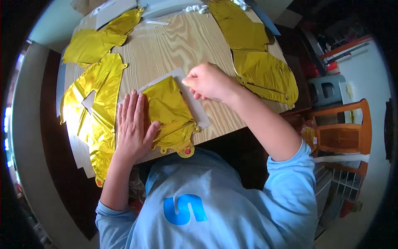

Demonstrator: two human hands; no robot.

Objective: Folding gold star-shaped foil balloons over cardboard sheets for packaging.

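A gold foil balloon (168, 101), folded into a rough rectangle, lies on a white sheet (201, 114) at the table's near edge. Its tabs and a round end with a red spot hang toward me. My left hand (134, 122) lies flat along the balloon's left side, fingers stretched out, thumb resting on the foil. Beyond the balloon's upper right corner, my right hand (207, 81) is closed in a pinch above the sheet's edge. Whatever its fingertips hold, if anything, is too small to make out.
Another gold foil balloon (105, 79) lies flat on the left of the wooden table (178, 45), reaching over its near edge. Flat gold foil (248, 37) lies at the right. A grey flat box (116, 12) sits at the back left. A wooden chair (342, 135) stands at right.
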